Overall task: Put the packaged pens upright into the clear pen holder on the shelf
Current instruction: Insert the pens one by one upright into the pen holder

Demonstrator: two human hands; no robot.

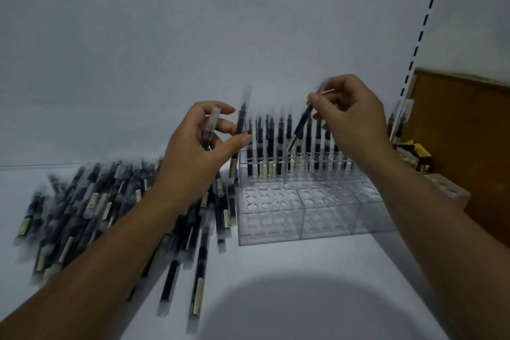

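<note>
A clear pen holder (311,215) with round holes stands on the white shelf. Several packaged pens (278,146) stand upright in its back row. My left hand (198,152) holds two packaged pens (239,130) upright, just left of the holder. My right hand (350,116) pinches one packaged pen (299,125) by its top end, tilted, with its lower end over the back row. A large pile of loose packaged pens (91,210) lies on the shelf to the left.
The white shelf back wall (220,50) rises behind the holder. A slotted upright (422,30) and a brown board (469,141) stand at the right, with yellow-black items (414,152) and a pinkish box (452,193) beside them.
</note>
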